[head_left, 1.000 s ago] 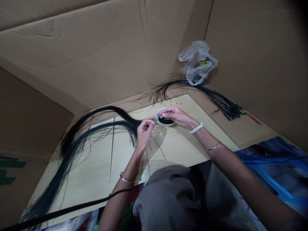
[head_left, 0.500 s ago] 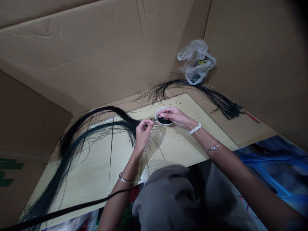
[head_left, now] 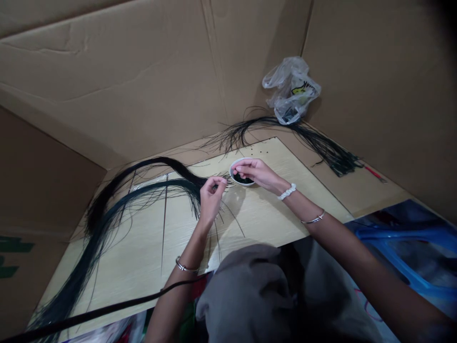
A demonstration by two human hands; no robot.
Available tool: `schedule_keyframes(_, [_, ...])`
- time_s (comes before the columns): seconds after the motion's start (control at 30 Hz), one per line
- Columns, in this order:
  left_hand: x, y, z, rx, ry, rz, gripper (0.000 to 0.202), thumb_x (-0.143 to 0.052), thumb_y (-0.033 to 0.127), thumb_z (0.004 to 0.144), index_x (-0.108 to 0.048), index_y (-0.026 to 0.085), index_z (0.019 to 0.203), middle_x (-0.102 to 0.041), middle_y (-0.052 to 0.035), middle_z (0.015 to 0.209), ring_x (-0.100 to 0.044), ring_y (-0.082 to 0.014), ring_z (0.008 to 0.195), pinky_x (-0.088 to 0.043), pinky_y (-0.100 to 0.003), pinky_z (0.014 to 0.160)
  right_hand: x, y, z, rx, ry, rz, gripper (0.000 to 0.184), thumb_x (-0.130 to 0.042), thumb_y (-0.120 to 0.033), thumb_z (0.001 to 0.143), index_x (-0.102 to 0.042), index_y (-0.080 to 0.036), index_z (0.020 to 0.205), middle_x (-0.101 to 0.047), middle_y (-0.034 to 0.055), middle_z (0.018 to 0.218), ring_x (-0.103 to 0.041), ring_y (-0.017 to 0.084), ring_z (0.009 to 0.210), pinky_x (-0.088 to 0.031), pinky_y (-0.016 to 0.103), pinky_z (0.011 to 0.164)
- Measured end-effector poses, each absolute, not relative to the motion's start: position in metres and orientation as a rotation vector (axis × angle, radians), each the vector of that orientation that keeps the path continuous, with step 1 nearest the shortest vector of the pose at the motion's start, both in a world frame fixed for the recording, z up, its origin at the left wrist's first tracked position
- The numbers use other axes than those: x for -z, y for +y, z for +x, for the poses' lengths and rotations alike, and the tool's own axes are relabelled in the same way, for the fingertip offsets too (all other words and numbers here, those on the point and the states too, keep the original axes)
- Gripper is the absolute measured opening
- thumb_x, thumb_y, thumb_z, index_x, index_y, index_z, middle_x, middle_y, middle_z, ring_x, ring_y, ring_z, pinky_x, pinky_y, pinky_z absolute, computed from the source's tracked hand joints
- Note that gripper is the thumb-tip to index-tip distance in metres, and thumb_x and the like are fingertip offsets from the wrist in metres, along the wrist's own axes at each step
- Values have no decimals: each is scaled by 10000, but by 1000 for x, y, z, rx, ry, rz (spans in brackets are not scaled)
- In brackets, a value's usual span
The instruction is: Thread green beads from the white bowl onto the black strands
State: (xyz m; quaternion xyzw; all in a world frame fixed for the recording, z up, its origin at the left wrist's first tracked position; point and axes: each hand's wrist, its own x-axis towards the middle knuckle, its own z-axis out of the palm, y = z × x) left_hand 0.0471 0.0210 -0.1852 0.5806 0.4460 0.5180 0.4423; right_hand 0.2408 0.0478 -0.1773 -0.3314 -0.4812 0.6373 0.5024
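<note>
My left hand [head_left: 211, 196] is closed in a pinch at the right ends of two long bundles of thin strands. One is a black bundle [head_left: 157, 162]; in front of it lies a dark green bundle [head_left: 143, 189]. Whatever the left fingertips grip is too fine to make out. Just to the right, my right hand [head_left: 257, 173] hovers over a small white bowl [head_left: 232, 177], thumb and fingers pressed together. Small dark shiny pieces [head_left: 243, 179] lie in the bowl, partly covered by that hand. Anything between the right fingertips is too small to name.
Tall cardboard walls [head_left: 150, 85] enclose the pale board [head_left: 285, 205]. At the back right stand a clear plastic bag [head_left: 293, 90] and another dark strand bundle [head_left: 321, 147], with a red-handled tool [head_left: 373, 172] beside it. A black cord [head_left: 117, 305] crosses the lower left.
Both hands keep their pinched poses. My right hand has shifted very slightly left over the bowl; the whole view has moved a little.
</note>
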Motion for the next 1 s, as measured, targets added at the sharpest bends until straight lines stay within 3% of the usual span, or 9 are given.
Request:
schedule_keyframes(0.4, [186, 23, 46, -1292, 1157, 1470, 243, -704, 426, 812, -653, 190, 837, -600, 2, 694, -527, -116, 624, -390, -218, 553, 178, 48, 238, -1530, -1164, -796, 302, -809, -306, 747, -694, -105, 941, -702, 56, 863, -536, 65, 654, -442, 196, 621])
schedule_keyframes(1.0, [186, 22, 47, -1298, 1152, 1470, 177, -684, 354, 835, -658, 180, 849, -613, -9, 746, -525, -113, 656, -384, -207, 557, 178, 47, 237, -1481, -1309, -804, 302, -781, -350, 770, -712, -111, 943, -695, 52, 833, -511, 70, 631, -379, 201, 563])
